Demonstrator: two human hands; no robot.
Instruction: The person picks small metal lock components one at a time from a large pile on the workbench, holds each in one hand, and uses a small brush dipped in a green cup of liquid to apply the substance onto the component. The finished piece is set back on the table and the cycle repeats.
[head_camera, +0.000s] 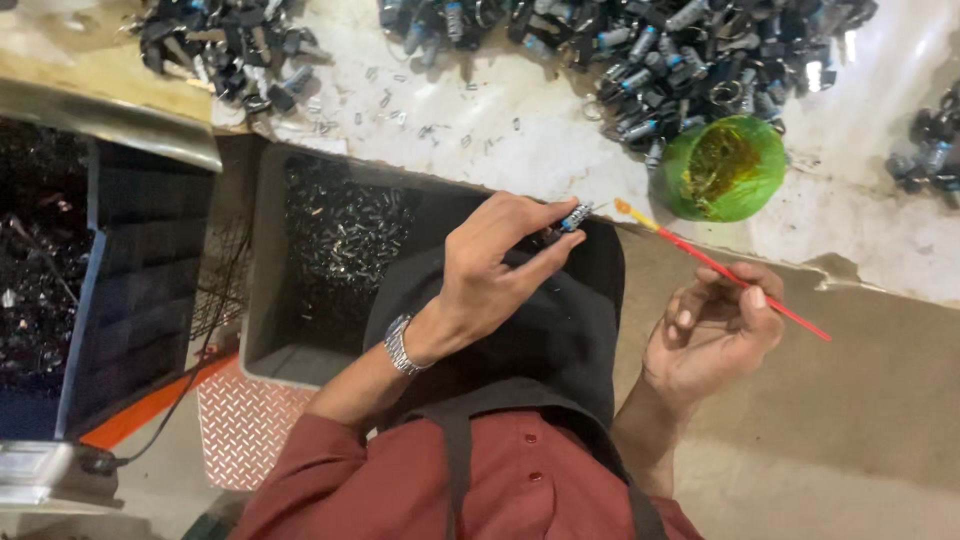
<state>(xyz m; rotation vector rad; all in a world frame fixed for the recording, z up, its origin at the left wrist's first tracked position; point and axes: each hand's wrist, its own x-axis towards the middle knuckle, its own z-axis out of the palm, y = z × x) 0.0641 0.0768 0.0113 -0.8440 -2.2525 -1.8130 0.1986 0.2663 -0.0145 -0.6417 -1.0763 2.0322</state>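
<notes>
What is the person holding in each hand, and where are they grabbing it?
The left hand pinches a small metal cylinder part by its rear end between its fingers. The right hand grips a thin red brush on its handle, near the back end.

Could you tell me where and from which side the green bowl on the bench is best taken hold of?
Probably by the rim of the green bowl, from the near side. The heap of dark metal parts crowds its far edge, while the pale bench is bare on the near side. Its inside looks coated, so keep fingers outside.
</notes>
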